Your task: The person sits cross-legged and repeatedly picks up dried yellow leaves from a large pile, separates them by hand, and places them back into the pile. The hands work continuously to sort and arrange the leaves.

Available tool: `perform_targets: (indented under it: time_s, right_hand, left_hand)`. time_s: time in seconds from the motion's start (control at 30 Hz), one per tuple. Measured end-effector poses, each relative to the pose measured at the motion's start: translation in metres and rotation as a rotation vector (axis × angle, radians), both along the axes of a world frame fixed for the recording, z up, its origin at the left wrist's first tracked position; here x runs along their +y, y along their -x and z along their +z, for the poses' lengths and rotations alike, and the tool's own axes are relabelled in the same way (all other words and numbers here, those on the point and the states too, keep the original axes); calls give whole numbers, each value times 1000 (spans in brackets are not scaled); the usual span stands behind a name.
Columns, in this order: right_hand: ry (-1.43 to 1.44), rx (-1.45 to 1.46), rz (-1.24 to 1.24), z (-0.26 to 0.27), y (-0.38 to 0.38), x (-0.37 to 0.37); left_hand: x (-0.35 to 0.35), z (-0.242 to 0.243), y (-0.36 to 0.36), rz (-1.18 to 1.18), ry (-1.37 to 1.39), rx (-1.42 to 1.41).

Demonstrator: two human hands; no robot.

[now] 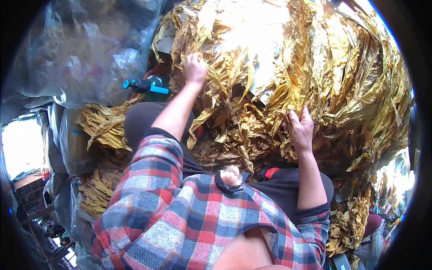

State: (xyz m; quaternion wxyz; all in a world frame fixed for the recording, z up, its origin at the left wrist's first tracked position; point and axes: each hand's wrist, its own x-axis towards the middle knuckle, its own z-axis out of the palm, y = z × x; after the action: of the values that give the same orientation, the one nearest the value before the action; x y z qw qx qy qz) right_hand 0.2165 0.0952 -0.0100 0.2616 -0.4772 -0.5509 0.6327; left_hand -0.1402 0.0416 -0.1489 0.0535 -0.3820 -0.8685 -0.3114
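Note:
Dried yellow-brown tobacco leaves [337,67] lie heaped in front of me. My left hand [195,69] is closed on dried leaves at the upper left of the heap, with leaf blades spreading above and below it. On the right, my right hand [299,125] pinches the lower end of a long dried leaf [298,77] between thumb and fingers. Loose crumpled leaves [236,135] fill the space between my hands and my crossed legs. Strong glare whitens the upper middle of the heap and hides detail there.
A clear greenish bottle [155,84] with a black and blue spray head stands left of my left forearm. Grey plastic sheeting [87,50] hangs at the upper left. More leaf bundles [104,125] lie beside my left knee, and others [349,219] at the lower right.

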Motion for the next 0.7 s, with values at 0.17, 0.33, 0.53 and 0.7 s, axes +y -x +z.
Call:
perform_targets:
  time_s: [0.17, 0.33, 0.53, 0.7]
  right_hand:
    - [-15, 50, 36, -9, 3, -1]
    - [14, 39, 64, -12, 3, -5]
    - [-293, -115, 61, -30, 5, -1]
    - [-113, -40, 93, -52, 17, -4]
  left_hand:
    - [2, 1, -95, -221, 506, -29]
    - [33, 4, -92, 0, 586, -380]
    - [14, 74, -129, -86, -279, -1107]
    - [-36, 68, -232, -707, -151, -531]
